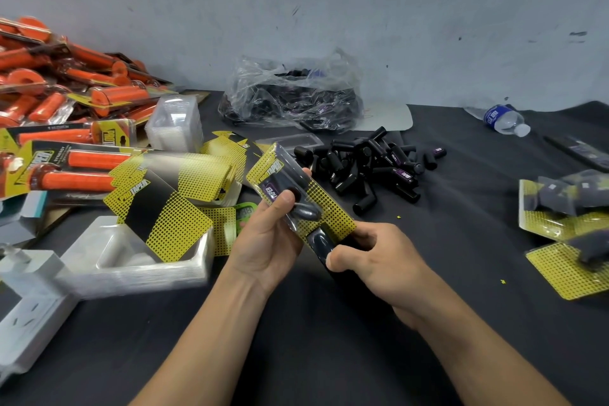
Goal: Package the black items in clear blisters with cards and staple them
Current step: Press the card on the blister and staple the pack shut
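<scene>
- By the right hand point(372, 257), nearest the camera, a black piece point(320, 241) is being gripped at the near end of the blister pack point(296, 194).
- The pack, carrying its yellow card, is being held above the counter point(461, 241) by the left hand point(263, 241), thumb on the clear front.
- Loose black items point(369, 165) are being piled beyond, far right.

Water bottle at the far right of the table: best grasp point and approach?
Grip the water bottle across its labelled mid-body, from above. It lies on its side, cap pointing right, so both long flanks are exposed; the cap end is narrower and likely slips.
</scene>
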### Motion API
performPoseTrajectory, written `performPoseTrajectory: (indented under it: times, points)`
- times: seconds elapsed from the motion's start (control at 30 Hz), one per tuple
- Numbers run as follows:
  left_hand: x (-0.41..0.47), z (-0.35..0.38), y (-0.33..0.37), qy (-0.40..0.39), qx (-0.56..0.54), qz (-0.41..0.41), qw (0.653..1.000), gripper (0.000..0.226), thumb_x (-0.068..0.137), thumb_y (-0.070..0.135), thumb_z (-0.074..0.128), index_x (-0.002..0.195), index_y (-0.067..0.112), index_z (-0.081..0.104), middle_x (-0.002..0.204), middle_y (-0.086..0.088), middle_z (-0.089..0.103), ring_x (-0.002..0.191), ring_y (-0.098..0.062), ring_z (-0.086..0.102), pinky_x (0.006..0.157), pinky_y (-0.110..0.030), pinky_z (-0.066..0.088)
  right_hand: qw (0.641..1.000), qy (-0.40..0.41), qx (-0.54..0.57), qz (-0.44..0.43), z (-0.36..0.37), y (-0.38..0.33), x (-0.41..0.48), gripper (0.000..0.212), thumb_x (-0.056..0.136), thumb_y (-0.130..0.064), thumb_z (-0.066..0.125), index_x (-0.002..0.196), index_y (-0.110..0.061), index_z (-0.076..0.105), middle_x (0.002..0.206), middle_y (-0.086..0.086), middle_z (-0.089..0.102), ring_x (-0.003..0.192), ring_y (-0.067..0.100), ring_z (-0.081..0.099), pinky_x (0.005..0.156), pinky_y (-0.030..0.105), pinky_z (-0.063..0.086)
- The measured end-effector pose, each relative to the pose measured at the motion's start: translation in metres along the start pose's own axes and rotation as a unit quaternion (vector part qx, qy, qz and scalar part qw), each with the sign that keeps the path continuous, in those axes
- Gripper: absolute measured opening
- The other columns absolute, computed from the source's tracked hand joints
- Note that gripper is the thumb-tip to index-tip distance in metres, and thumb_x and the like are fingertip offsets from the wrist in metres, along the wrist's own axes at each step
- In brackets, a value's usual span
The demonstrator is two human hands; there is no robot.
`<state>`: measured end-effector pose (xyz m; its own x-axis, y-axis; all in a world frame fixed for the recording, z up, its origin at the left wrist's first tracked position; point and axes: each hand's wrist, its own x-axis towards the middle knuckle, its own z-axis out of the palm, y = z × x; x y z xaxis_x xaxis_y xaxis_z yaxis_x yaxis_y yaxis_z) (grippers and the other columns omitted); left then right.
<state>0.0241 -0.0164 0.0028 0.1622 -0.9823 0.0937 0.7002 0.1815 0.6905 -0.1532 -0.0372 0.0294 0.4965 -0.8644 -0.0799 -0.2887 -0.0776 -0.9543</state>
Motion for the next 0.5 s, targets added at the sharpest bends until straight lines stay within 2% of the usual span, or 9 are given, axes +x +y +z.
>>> performPoseTrajectory:
  times: [0.07, 0.17, 0.27, 0.33, 0.37, 0.43, 0.5]
  points:
    - [0.001, 0.0, 0.0, -0.009, 0.002, 0.002, 1.0, 0.071, 0.058, 0.031, 0.1, 0.122, 0.013, 0.076, 0.118, -0.011, 0.07, 0.106, -0.025, 0.066, 0.111, -0.051, 0.042, 1.0, 0.026, 0.004, -0.005, 0.002, 0.001, 0.0, 0.034, 0.052, -0.041, 0.07, 0.075, -0.016, 0.071, 0.06, 0.003, 0.058, 0.057, 0.019, 0.051, 0.057, 0.037, 0.042]
    - [0.001, -0.001, 0.0, -0.002, 0.006, 0.005, 1.0, 0.065, 0.061, 0.03, 0.098, 0.119, 0.013, 0.077, 0.115, -0.01, 0.071, 0.105, -0.025, 0.067, 0.11, -0.049, 0.045, 1.0, 0.021, -0.009, -0.011, 0.002, 0.0, 0.0, 0.037, 0.054, -0.04, 0.07, 0.079, -0.014, 0.071, 0.064, 0.002, 0.06, 0.061, 0.017, 0.053, 0.059, 0.036, 0.042]
    - [0.001, -0.002, -0.001, 0.021, -0.005, 0.007, 1.0, 0.056, 0.077, 0.021, 0.08, 0.13, 0.007, 0.07, 0.119, -0.014, 0.068, 0.109, -0.028, 0.064, 0.118, -0.058, 0.036, 0.998, -0.049, 0.014, 0.022, -0.007, -0.005, 0.002, 0.036, 0.06, -0.032, 0.074, 0.09, -0.011, 0.074, 0.073, 0.005, 0.065, 0.07, 0.021, 0.059, 0.064, 0.038, 0.047]
    - [0.003, -0.002, -0.001, 0.053, -0.006, 0.006, 0.999, 0.056, 0.086, 0.015, 0.071, 0.139, 0.0, 0.06, 0.121, -0.015, 0.067, 0.108, -0.028, 0.064, 0.12, -0.06, 0.032, 0.991, -0.112, 0.044, 0.049, -0.017, -0.006, 0.001, 0.041, 0.063, -0.028, 0.076, 0.099, -0.009, 0.075, 0.083, 0.013, 0.071, 0.076, 0.023, 0.065, 0.067, 0.036, 0.053]
    - [0.004, -0.001, 0.0, 0.075, -0.008, 0.008, 0.997, 0.056, 0.087, 0.015, 0.067, 0.14, -0.001, 0.058, 0.12, -0.016, 0.067, 0.106, -0.028, 0.065, 0.121, -0.06, 0.032, 0.99, -0.117, 0.053, 0.059, -0.022, -0.005, 0.001, 0.047, 0.061, -0.03, 0.077, 0.102, -0.007, 0.075, 0.087, 0.019, 0.072, 0.078, 0.025, 0.066, 0.07, 0.038, 0.052]
    - [0.007, -0.002, 0.003, 0.114, -0.015, 0.014, 0.993, 0.048, 0.085, 0.014, 0.066, 0.13, -0.001, 0.066, 0.116, -0.016, 0.07, 0.101, -0.028, 0.069, 0.116, -0.059, 0.039, 0.993, -0.076, 0.048, 0.072, -0.033, -0.001, 0.003, 0.057, 0.056, -0.04, 0.075, 0.1, -0.004, 0.073, 0.093, 0.025, 0.071, 0.081, 0.026, 0.064, 0.074, 0.042, 0.049]
    - [0.007, -0.003, 0.004, 0.152, -0.002, 0.0, 0.988, 0.034, 0.079, 0.015, 0.072, 0.111, 0.004, 0.077, 0.112, -0.016, 0.075, 0.096, -0.028, 0.074, 0.103, -0.056, 0.053, 0.996, -0.022, 0.018, 0.08, -0.041, 0.002, 0.007, 0.051, 0.059, -0.048, 0.071, 0.094, -0.01, 0.075, 0.101, 0.022, 0.075, 0.081, 0.023, 0.068, 0.077, 0.041, 0.052]
